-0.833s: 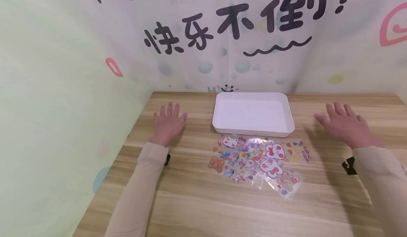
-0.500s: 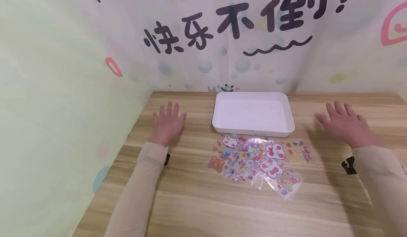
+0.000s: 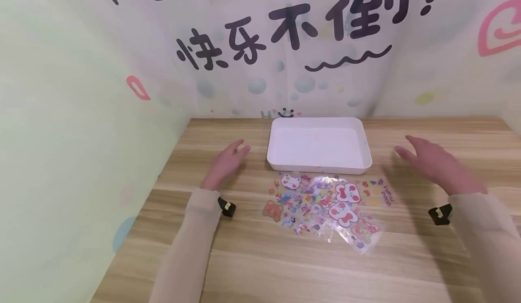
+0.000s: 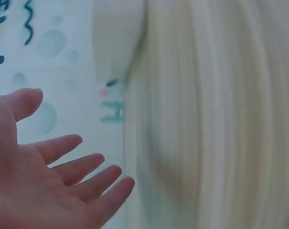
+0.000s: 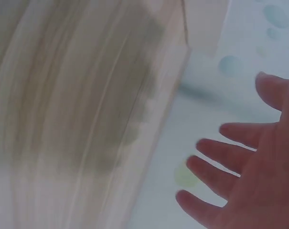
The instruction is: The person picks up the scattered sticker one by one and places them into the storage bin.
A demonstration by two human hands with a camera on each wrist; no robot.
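My left hand (image 3: 226,163) is held above the table, left of a white tray (image 3: 319,167). In the left wrist view its fingers are spread and the palm (image 4: 34,191) holds nothing. On the tray's other side is my right hand (image 3: 437,163), also raised over the wood. The right wrist view shows its fingers (image 5: 216,176) apart and fairly straight, with nothing in them. Between the hands, just in front of the tray, lie overlapping clear sticker sheets (image 3: 342,215) printed with cartoon bears, rabbits and small shapes. Neither hand touches the sheets or the tray.
The wood-grain table (image 3: 260,267) runs back to a printed wall cloth (image 3: 244,95) with dark lettering. A pale cloth (image 3: 73,158) hangs along the left edge. Dark wrist straps (image 3: 229,208) show below both sleeves.
Both hands have turned from palm down to more thumb up. The left one has shifted right, toward the tray. The head view has swung slightly; tray and sheets lie as before.
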